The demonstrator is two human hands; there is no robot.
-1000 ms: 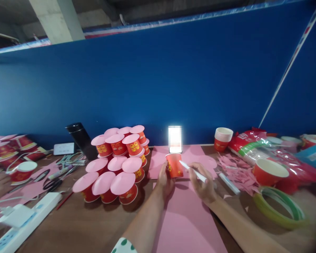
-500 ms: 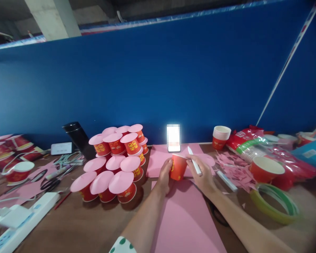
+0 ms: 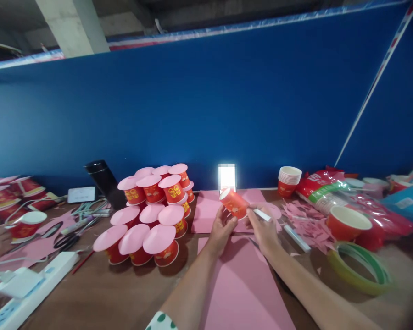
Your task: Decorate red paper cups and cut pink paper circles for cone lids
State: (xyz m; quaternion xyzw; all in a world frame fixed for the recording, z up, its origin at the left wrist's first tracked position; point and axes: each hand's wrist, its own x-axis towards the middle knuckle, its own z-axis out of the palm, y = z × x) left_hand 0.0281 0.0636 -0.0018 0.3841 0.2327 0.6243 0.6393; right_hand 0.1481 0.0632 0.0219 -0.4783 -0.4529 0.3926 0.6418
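A red paper cup (image 3: pixel 234 204) with gold print lies tilted on its side in the air, its pale end toward the upper left. My left hand (image 3: pixel 221 229) is closed around its lower left side. My right hand (image 3: pixel 264 231) grips a white pen (image 3: pixel 263 215) and touches the cup's right end with its fingertips. Beneath both hands lie pink paper sheets (image 3: pixel 242 284). Just behind the cup stands a lit phone (image 3: pixel 227 176), its screen blurred out. Another white pen-like stick (image 3: pixel 297 238) rests right of my right hand.
Stacked red cups with pink paper discs (image 3: pixel 160 238) stand left of my arms. Rightward are nested cups (image 3: pixel 289 182), pink scraps (image 3: pixel 306 224), a single cup (image 3: pixel 349 222) and green-yellow tape (image 3: pixel 359 268). Farther left are a black flask (image 3: pixel 105 183), scissors (image 3: pixel 67 240) and a power strip (image 3: pixel 34 288).
The cup has gone from nearly upright to tilted on its side and risen slightly. The pen in my right hand has swung from pointing up to lying nearly level.
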